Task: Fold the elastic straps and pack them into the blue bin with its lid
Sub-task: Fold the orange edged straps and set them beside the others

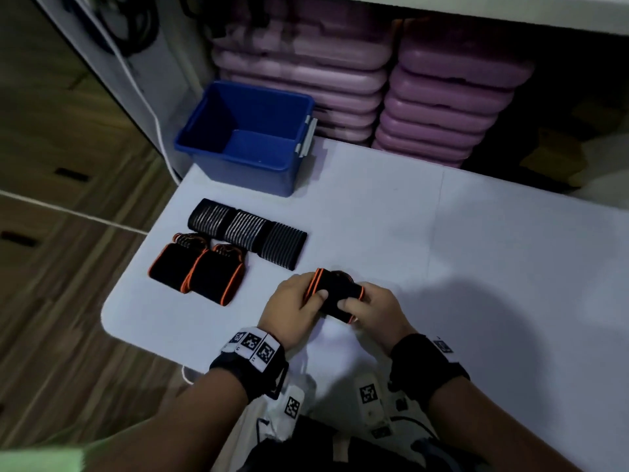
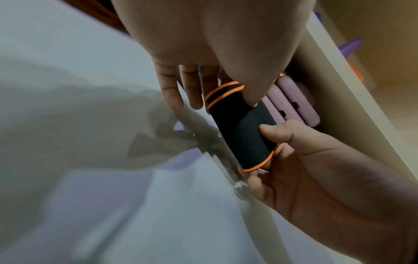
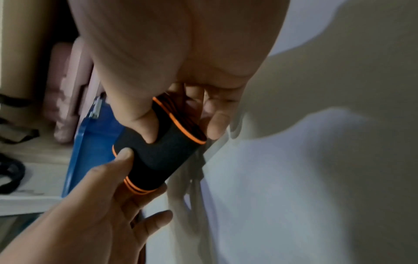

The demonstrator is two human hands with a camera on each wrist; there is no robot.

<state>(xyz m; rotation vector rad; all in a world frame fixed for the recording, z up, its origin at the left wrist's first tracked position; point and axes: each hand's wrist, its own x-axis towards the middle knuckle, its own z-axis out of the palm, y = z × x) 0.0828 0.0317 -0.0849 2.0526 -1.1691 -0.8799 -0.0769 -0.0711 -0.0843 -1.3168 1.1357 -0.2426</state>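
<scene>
Orange-trimmed black strap (image 1: 335, 294) at lower centre, pinched at both ends: left hand (image 1: 292, 310) and right hand (image 1: 376, 313) clamp thumbs and fingers on it; blue bin (image 1: 248, 137) sits upper left.

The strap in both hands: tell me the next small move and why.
Probably set the strap down beside the two folded orange-trimmed straps. Left hand and right hand pinch it already folded above the table; the bin is empty, and folded straps are being lined up.
</scene>
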